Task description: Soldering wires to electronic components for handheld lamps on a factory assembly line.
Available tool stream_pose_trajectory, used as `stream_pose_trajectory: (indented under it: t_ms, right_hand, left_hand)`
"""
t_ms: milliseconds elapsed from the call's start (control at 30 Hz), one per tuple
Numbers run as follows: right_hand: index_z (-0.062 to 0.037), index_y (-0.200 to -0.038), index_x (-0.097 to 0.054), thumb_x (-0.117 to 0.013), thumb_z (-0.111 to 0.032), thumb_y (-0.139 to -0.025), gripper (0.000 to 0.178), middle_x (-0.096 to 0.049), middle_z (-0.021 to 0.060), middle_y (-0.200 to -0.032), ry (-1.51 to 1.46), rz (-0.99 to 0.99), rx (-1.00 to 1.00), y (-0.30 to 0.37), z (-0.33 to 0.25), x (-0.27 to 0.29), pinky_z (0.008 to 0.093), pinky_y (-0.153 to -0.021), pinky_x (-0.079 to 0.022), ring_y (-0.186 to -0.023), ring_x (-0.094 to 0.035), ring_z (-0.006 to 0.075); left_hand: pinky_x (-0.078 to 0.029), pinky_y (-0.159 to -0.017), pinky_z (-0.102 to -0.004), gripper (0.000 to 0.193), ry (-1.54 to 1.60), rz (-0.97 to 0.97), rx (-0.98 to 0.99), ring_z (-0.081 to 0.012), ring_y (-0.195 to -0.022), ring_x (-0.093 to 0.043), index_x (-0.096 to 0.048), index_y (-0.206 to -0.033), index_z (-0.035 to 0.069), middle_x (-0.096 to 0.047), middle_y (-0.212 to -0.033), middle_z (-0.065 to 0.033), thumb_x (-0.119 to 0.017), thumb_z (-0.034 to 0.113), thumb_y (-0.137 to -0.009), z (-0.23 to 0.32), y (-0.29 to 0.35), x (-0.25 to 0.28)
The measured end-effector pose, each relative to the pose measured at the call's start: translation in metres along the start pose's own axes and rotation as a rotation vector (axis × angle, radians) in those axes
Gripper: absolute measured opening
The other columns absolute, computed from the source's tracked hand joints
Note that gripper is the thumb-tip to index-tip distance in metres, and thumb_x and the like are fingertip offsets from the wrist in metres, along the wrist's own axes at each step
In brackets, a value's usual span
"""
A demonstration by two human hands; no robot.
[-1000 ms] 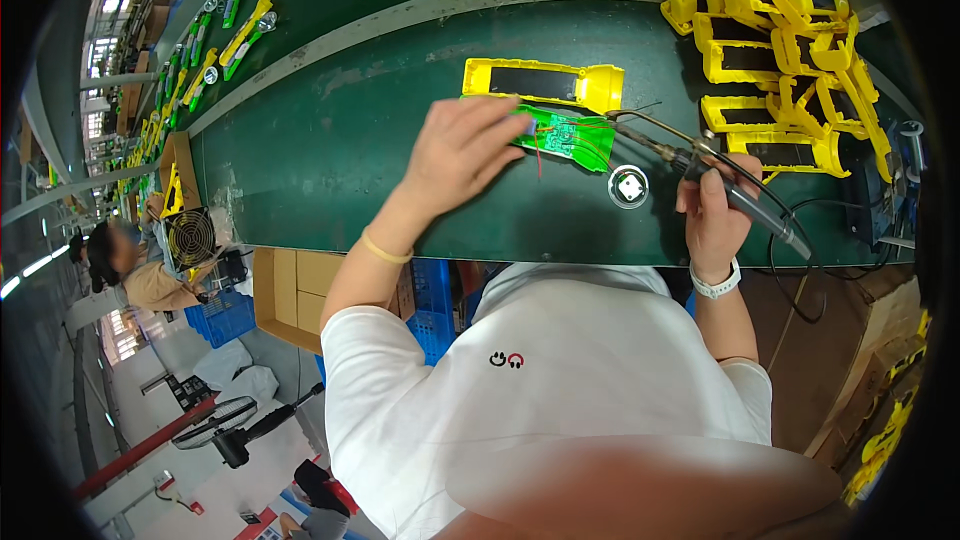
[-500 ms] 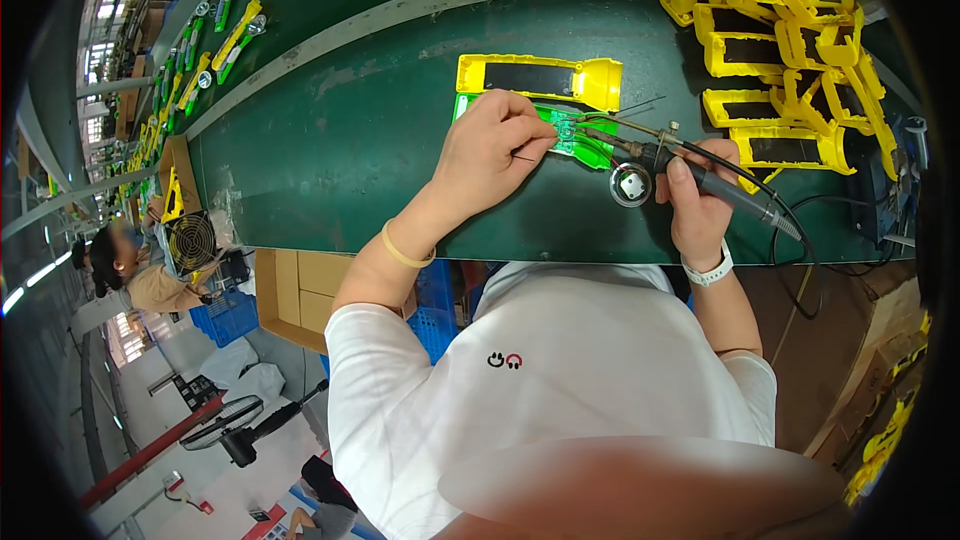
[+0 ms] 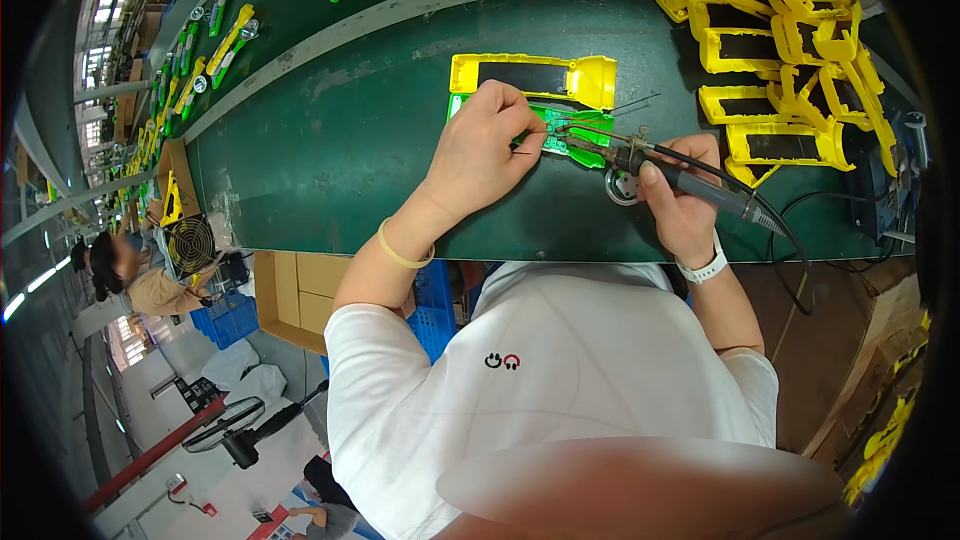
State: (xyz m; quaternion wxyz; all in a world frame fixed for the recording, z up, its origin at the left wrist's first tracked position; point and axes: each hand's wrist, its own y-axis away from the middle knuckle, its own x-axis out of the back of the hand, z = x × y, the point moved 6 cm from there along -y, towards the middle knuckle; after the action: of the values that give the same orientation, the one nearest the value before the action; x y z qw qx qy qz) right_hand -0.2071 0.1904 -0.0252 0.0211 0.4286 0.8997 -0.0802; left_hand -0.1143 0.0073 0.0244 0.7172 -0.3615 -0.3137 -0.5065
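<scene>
The green shell (image 3: 593,143) lies open side up on the desk (image 3: 330,160), slightly slanted, its right end angled toward the desk's near edge. Its left part is largely covered; a paler green circuit board (image 3: 556,129) shows inside, near the middle, with thin wires about it. The soldering iron (image 3: 702,189) is held aslant from the right, its dark grey handle lower than its metal front, which points left over the board. Whether the tip touches is too small to tell. A black cable (image 3: 797,250) trails from the handle's rear.
</scene>
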Motion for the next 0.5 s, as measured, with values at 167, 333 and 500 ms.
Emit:
stream_pose_trajectory:
  t_ms: [167, 333, 500]
  right_hand:
    - [-0.0025, -0.092, -0.041, -0.063, -0.005, -0.082, 0.024, -0.051, 0.0024, -0.076, -0.021, 0.01, -0.038, -0.001, 0.002, -0.001, 0.0186, -0.053, -0.038, -0.061, -0.046, 0.004]
    - [-0.0032, -0.094, -0.04, -0.062, -0.004, -0.083, 0.025, -0.052, 0.0034, -0.078, -0.112, 0.012, -0.055, -0.002, 0.0, 0.0, 0.0184, -0.053, -0.04, -0.061, -0.048, 0.0051]
    - [-0.0034, -0.095, -0.039, -0.061, -0.004, -0.084, 0.026, -0.052, 0.0045, -0.079, -0.153, 0.021, -0.043, 0.001, -0.001, 0.004, 0.0184, -0.054, -0.042, -0.062, -0.05, 0.006]
  left_hand:
    - [-0.047, -0.066, -0.0321, 0.01, 0.005, -0.026, 0.01, -0.0228, -0.076, -0.055, -0.061, -0.075, 0.005, -0.054, -0.083, -0.0069, -0.067, 0.004, -0.067, 0.001, -0.003, 0.0]
    - [-0.047, -0.067, -0.0337, 0.008, -0.024, -0.094, 0.038, -0.0247, -0.077, -0.056, -0.061, -0.076, 0.006, -0.053, -0.084, -0.0079, -0.064, 0.005, -0.068, 0.004, -0.008, 0.0]
    - [-0.047, -0.067, -0.0339, 0.007, -0.047, -0.134, 0.064, -0.0255, -0.077, -0.055, -0.06, -0.074, 0.005, -0.053, -0.083, -0.0083, -0.064, 0.005, -0.068, 0.006, -0.012, 0.0]
